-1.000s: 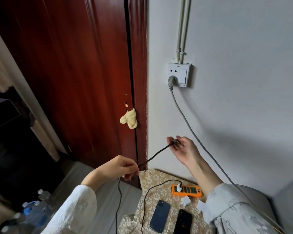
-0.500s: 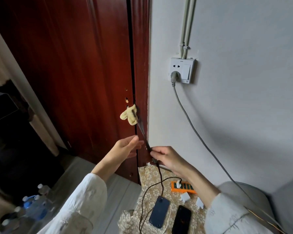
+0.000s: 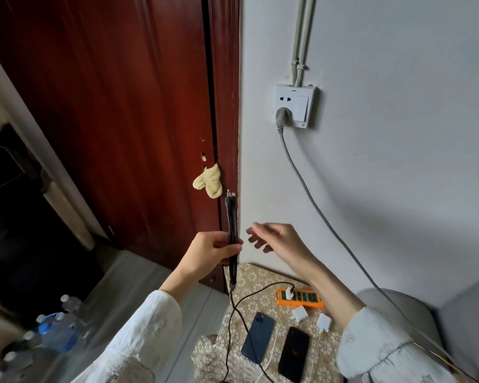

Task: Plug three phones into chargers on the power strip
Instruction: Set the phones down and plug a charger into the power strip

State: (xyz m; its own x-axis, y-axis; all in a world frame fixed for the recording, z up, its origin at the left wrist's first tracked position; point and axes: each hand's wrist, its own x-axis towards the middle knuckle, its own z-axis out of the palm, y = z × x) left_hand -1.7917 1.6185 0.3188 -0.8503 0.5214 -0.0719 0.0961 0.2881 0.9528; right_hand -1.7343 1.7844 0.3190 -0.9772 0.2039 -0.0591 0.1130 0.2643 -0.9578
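- Black braided cable point(image 3: 232, 233) was pinched upright in the left hand point(image 3: 209, 251), its plug ends sticking up; the right hand point(image 3: 278, 240) hovered beside it, fingers spread, holding nothing.
- Orange power strip point(image 3: 302, 299) sat on the lace-covered table point(image 3: 260, 302) with one white charger point(image 3: 289, 293) plugged in. Two phones, the blue phone point(image 3: 258, 338) and the black phone point(image 3: 293, 353), lay near it; I couldn't spot a third.
- Risk, I'd guess: tugging the slack could yank that charger out or drag a phone off the edge.
- No containers to speak of, just water bottles point(image 3: 53, 330) on the floor.
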